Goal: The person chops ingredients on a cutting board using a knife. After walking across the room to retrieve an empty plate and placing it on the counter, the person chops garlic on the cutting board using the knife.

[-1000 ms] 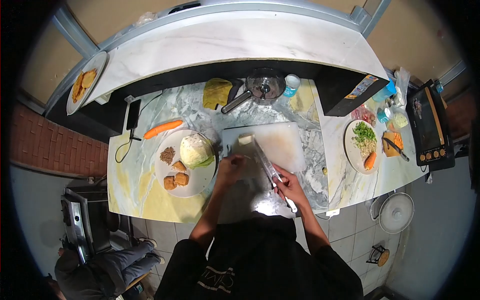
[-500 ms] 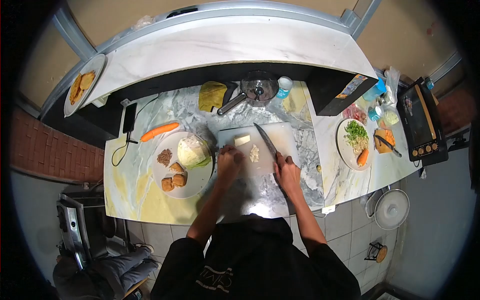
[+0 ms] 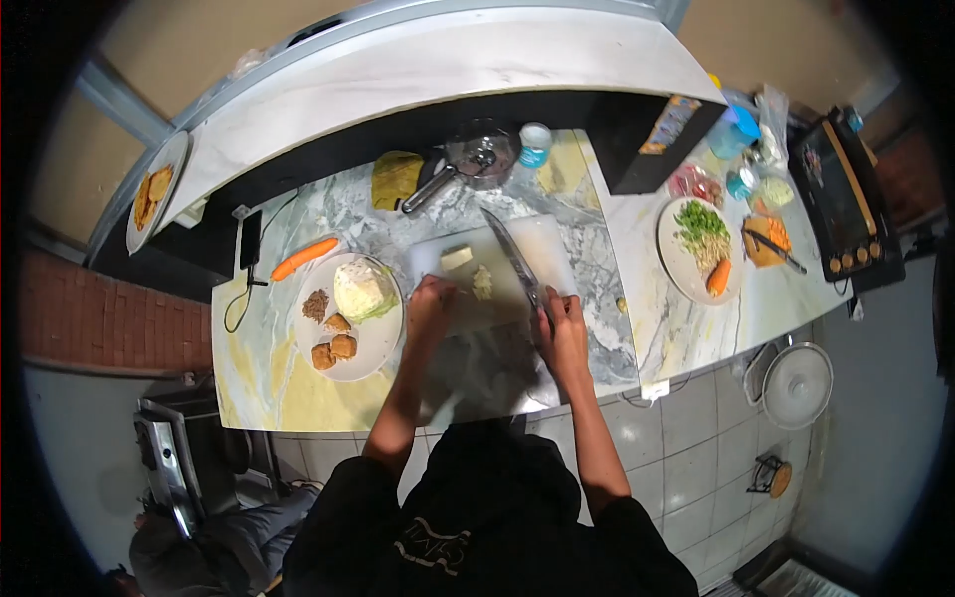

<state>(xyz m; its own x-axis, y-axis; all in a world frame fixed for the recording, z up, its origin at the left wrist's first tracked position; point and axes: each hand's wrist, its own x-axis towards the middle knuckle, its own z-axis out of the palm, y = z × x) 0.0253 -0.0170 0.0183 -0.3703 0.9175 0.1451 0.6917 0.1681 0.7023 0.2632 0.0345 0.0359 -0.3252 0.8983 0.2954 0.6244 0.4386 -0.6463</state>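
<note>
My right hand (image 3: 562,323) is wrapped round the handle of a kitchen knife (image 3: 512,254), its blade slanting up and left over the white cutting board (image 3: 545,239). At the board's left edge, my left hand (image 3: 430,300) has its fingers curled together; whatever they pinch is too small to make out. A pale rectangular block (image 3: 457,258) lies on the board, with a small heap of chopped pale pieces (image 3: 482,283) between it and the blade. Left of the board, a plate (image 3: 370,368) carries a cut cabbage (image 3: 362,289), several browned cubes (image 3: 342,346) and a brown crumbly heap (image 3: 315,305).
A carrot (image 3: 304,259) lies behind the plate. Behind the board stand a clear-bowled pan (image 3: 482,154) and a small tub (image 3: 535,146). At right are a plate of chopped greens (image 3: 702,224), another knife (image 3: 776,252) and a toaster oven (image 3: 848,204). Someone sits at lower left.
The view has shifted and turned slightly. My left hand has drawn back toward the board's left edge. My right hand keeps hold of the knife, the blade still slanted over the board.
</note>
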